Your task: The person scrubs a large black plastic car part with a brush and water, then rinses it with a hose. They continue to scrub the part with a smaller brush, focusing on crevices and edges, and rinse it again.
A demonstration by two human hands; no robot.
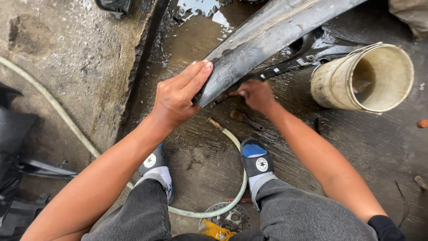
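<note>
- Black plastic panel [263,40], long and curved, is seen running from frame centre out to 1 o'clock; its far end is cut off by the top edge.
- Left hand [178,96] is laid over the panel's near end, fingers spread flat on top, thumb hidden underneath; the end is gripped, hand partly closed.
- Right hand [256,94] is held just at 3 o'clock of the left, under the panel's lower edge. It is motion-blurred; fingers are curled around something small and dark, but what it is cannot be told.
- Wet concrete floor [356,143] lies beneath everything; a puddle is seen at 12 o'clock.
- Pale bucket [363,78] is lying on its side at 2 o'clock, mouth towards the camera; contents are hard to make out.
- Hose [58,111] is run from 9 o'clock down around the feet, its brass end [215,123] lying just below the hands.
- Rusty small tool [243,118] lies on the floor at 6 o'clock of the right hand, kind unclear.
- Brake disc [227,218] at 6 o'clock is half hidden by the knees.
- Dark plastic parts [13,147] at 9 o'clock are cut off by the left edge.
</note>
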